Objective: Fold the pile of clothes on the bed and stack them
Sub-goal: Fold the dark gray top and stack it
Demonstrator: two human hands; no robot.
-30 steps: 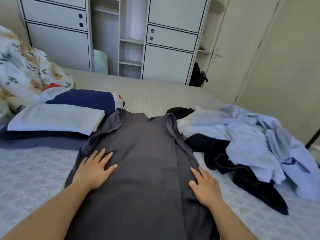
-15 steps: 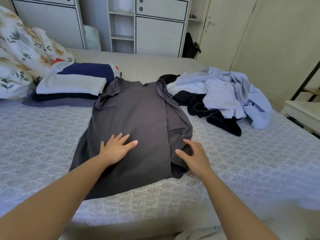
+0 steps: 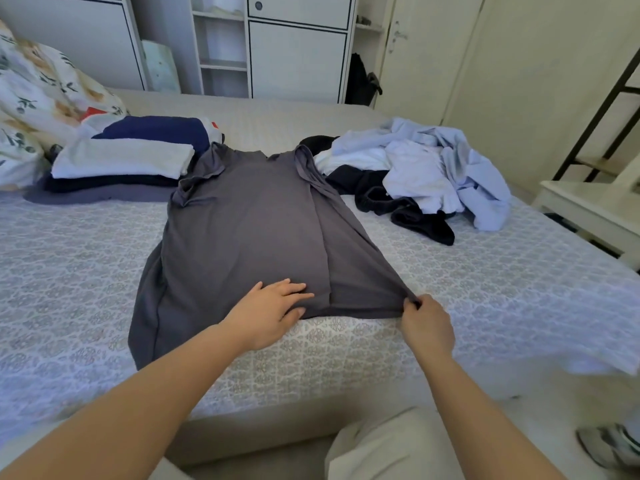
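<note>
Grey shirt [image 3: 249, 237] flat on bed [image 3: 502, 289] between folded stack [image 3: 124, 164] and unfolded pile [image 3: 426, 174], left hand [image 3: 273, 311] pressing flat-fingered near hem, right hand [image 3: 427, 322] pinching hem corner; risk: hard tug drags the folded-in side panel loose.

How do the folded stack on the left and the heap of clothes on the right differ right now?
The folded stack lies in flat, squared layers; the heap is crumpled and tangled. The folded stack shows white and navy pieces on top; the heap is mostly pale blue over black. The folded stack sits by the floral pillow; the heap lies toward the bed's far right. Both border the grey shirt.
</note>
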